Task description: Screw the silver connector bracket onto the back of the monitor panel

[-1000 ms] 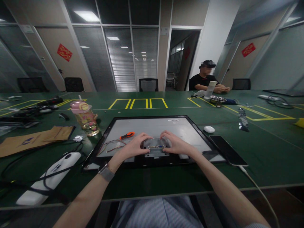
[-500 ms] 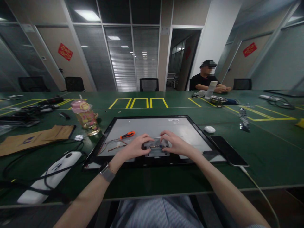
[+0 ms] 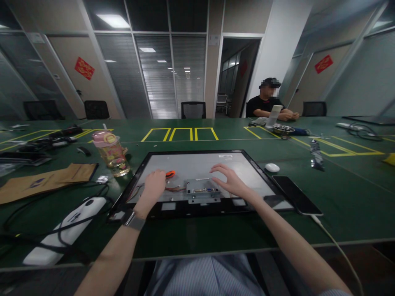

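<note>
Green tabletop (image 3: 197, 236) carrying black-framed panel (image 3: 191, 164). Metal box (image 3: 202, 189) on panel near its front edge, ungripped. Left of hands (image 3: 155, 185) over orange screwdriver (image 3: 170, 174), grip hidden, cannot tell; cables (image 3: 175, 189) beside it. Right (image 3: 231, 181) released, fingers parted, just beside box. Phone (image 3: 296, 195) right of panel, bottle (image 3: 111, 153) left.

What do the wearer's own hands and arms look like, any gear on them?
Both the left hand and right hand are ungloved. The left wrist wears a watch with a dark face and grey band. Forearms are uncovered; a bit of greyish-blue sleeve shows low on the right arm. No cables on either.
</note>
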Demonstrator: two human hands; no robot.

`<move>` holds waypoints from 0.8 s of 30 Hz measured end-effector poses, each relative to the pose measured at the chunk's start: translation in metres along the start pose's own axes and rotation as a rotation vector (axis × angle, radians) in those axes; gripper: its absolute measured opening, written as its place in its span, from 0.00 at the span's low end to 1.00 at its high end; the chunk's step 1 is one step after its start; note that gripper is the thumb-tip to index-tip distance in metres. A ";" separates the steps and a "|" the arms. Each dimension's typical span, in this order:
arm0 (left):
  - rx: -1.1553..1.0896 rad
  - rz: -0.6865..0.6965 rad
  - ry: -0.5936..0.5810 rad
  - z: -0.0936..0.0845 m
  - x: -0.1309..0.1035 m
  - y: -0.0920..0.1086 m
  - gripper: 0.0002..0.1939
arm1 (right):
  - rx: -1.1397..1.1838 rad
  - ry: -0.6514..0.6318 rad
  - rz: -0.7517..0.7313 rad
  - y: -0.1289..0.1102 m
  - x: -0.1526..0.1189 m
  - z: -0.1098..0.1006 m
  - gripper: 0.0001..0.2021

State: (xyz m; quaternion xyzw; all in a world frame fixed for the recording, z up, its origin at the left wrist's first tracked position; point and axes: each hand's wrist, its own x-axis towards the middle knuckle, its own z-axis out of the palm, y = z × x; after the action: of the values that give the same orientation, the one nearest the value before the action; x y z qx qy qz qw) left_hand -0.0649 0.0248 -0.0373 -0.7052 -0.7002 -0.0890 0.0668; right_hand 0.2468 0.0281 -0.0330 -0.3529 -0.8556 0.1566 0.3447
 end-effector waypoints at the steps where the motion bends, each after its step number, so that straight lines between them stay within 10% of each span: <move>1: -0.008 -0.001 0.006 -0.001 0.000 0.003 0.10 | 0.010 0.024 0.005 0.001 0.000 0.002 0.09; 7: -0.508 0.128 0.178 -0.015 -0.005 0.040 0.15 | 0.304 0.114 0.137 -0.012 0.003 0.020 0.12; 12: -1.232 0.262 -0.309 -0.016 -0.017 0.066 0.25 | 0.881 0.063 0.243 -0.029 0.007 0.035 0.25; 18: -1.407 0.286 -0.518 -0.015 -0.026 0.079 0.25 | 1.116 0.161 0.339 -0.038 0.009 0.043 0.20; 24: -1.238 0.293 -0.149 -0.007 -0.015 0.063 0.20 | 1.092 0.415 0.309 -0.026 0.009 0.014 0.17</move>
State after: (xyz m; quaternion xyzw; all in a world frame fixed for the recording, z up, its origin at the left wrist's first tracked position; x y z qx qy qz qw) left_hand -0.0027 0.0079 -0.0320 -0.7060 -0.4185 -0.4174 -0.3902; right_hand 0.2197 0.0164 -0.0252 -0.2681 -0.5053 0.5495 0.6090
